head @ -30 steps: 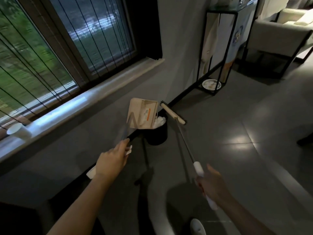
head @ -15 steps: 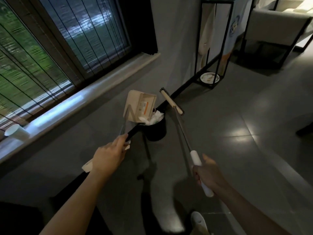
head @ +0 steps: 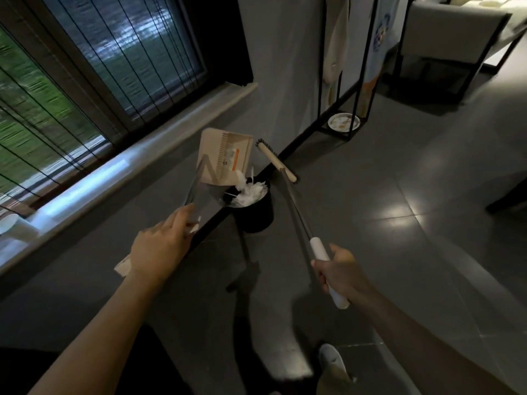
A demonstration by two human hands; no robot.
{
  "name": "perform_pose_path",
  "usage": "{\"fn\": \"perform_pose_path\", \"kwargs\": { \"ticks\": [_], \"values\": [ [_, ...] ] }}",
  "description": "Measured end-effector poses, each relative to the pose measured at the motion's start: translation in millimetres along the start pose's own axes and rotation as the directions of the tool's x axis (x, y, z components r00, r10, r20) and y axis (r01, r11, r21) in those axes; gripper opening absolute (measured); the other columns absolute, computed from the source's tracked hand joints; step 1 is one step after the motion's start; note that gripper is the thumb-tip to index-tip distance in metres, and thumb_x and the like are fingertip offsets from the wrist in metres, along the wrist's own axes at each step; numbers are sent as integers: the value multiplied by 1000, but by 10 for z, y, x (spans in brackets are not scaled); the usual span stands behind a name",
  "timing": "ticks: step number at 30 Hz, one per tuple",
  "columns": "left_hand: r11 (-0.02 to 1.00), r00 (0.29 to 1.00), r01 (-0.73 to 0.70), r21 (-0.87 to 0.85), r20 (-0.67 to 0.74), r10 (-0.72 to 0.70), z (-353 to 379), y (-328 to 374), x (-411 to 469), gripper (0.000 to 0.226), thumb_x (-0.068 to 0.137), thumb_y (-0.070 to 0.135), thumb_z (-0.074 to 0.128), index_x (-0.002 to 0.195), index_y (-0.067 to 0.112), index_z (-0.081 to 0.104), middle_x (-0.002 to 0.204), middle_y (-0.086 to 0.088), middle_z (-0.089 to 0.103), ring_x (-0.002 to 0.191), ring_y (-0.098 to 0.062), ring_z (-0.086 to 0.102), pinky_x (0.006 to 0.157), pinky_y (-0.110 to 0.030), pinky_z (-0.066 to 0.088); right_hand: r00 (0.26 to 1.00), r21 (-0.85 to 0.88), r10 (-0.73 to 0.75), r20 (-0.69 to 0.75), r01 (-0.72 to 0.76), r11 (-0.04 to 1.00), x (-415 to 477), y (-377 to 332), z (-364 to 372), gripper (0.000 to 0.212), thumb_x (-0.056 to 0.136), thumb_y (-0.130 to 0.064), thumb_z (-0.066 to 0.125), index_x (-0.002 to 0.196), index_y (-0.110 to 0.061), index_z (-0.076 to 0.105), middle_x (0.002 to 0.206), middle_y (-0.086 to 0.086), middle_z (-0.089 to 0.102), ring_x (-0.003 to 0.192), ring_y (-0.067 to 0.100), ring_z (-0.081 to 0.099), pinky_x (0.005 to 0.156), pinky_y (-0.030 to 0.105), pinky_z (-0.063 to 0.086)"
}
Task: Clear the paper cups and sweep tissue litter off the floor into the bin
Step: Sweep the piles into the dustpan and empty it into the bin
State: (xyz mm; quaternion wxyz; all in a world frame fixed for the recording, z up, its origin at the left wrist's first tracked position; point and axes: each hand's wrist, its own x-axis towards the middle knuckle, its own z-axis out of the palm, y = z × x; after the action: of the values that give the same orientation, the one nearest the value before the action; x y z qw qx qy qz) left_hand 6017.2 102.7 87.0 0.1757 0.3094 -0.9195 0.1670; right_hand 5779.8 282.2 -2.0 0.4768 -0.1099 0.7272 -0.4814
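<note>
A beige dustpan (head: 225,158) is tipped up over a small black bin (head: 253,213) by the wall. My left hand (head: 162,243) grips the dustpan's long metal handle. White tissue (head: 251,192) is heaped in the bin's mouth, just under the pan's lower edge. My right hand (head: 339,270) grips the white handle of a broom, and the broom head (head: 276,159) hangs in the air to the right of the pan, above the bin. A white paper cup (head: 12,228) stands on the window sill at the far left.
The window sill (head: 137,163) runs along the wall on the left. A black metal rack (head: 346,81) with a plate (head: 343,122) on its bottom shelf stands behind the bin. A sofa (head: 456,32) is at the top right. My shoe (head: 332,362) is on the grey tiled floor.
The dustpan has tipped further over the bin and more tissue now lies in the bin's mouth. Both hands keep their hold on the handles; the view has drifted a little.
</note>
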Motion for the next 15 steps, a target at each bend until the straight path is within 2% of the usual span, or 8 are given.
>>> {"fn": "perform_pose_path", "kwargs": {
  "ticks": [3,5,8,10,15],
  "values": [
    [1000,998,-10,-7,55,10,8,-44,-38,53,60,7,87,107,3,64,87,-16,72,47,-27,64,34,-26,43,1000,-25,-10,13,11,1000,18,-7,22,50,91,0,57,135,6,35,59,11,45,41,16,39,38,23,34],
    [1000,993,-6,-11,114,7,61,-29,-109,56,58,9,88,108,5,63,87,-14,72,48,-24,65,35,-26,46,1000,-19,-6,11,6,1000,25,6,30,52,91,0,56,138,2,34,59,11,46,39,15,39,37,22,34],
    [993,978,108,-52,183,-97,85,5,-188,53,69,15,82,116,8,60,94,-13,71,53,-24,66,39,-29,51,1000,-7,19,10,-19,1000,35,27,59,62,91,-2,58,145,-5,29,65,12,50,45,17,42,37,22,35],
    [986,978,147,-72,158,-135,49,-7,-197,48,72,13,80,115,7,61,92,-15,71,52,-26,65,41,-30,49,999,20,42,-6,-41,999,51,35,81,71,91,-3,58,151,-12,21,68,11,52,48,17,44,36,20,35],
    [966,967,252,-61,51,-249,-125,-129,-176,47,68,7,82,110,5,62,80,-17,70,43,-30,61,39,-29,44,999,36,40,-20,-39,999,28,-48,201,72,92,0,56,152,-14,18,61,8,48,47,15,42,33,17,34]
  ]
}}
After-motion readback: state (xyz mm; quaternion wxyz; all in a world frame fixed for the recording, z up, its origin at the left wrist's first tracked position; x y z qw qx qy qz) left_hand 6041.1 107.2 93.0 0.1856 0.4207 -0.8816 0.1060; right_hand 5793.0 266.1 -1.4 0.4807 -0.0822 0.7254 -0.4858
